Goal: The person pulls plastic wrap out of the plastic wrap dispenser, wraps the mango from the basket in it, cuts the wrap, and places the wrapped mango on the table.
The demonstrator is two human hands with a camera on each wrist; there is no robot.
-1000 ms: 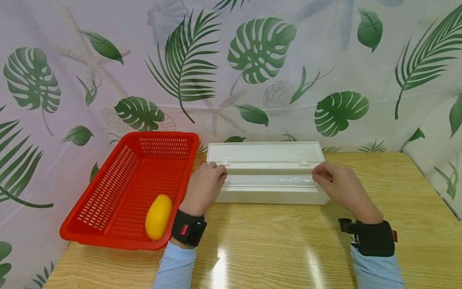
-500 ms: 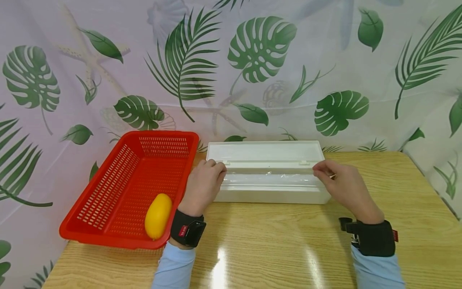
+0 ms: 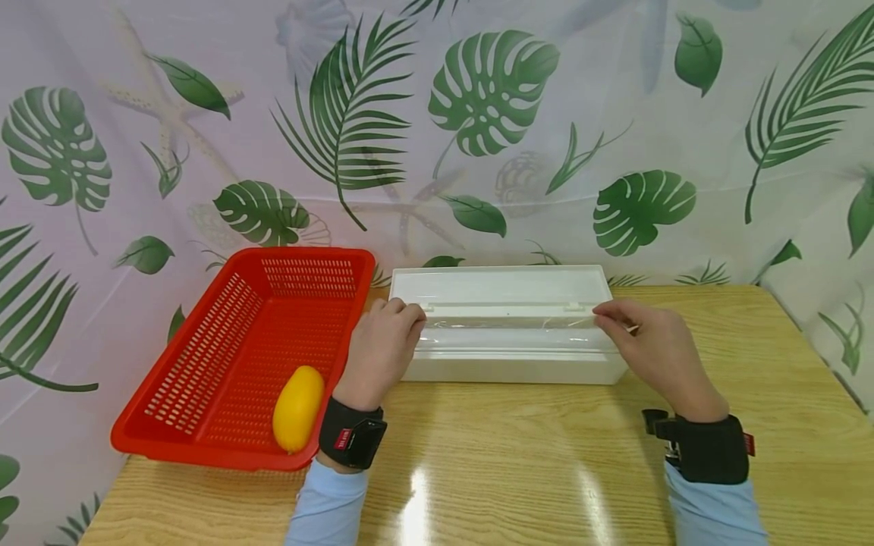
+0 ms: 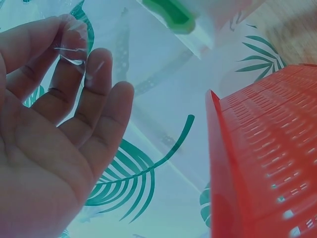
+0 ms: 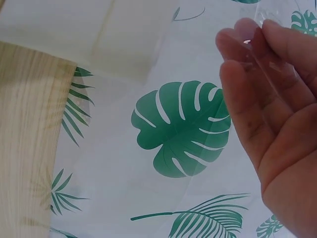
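A long white dispenser box [image 3: 512, 370] lies on the table with its lid [image 3: 501, 284] tipped back. Inside is a roll of clear cling film [image 3: 505, 337], and a thin sheet rises from it between the hands. At the box's left end my left hand [image 3: 382, 349] pinches one corner of the film; in the left wrist view crumpled clear film [image 4: 73, 49] shows between thumb and fingertips. My right hand [image 3: 652, 353] pinches the other corner at the right end, and in the right wrist view the film [image 5: 267, 74] lies across the fingers.
A red plastic basket [image 3: 239, 455] with perforated walls stands left of the box, close to the left wrist. It holds a yellow mango [image 3: 298, 409]. Behind the wooden table [image 3: 519, 470] hangs a leaf-patterned cloth [image 3: 546, 152].
Both hands have risen slightly, drawing the film's edge up off the roll toward the lid hinge. The box, basket and mango have stayed put.
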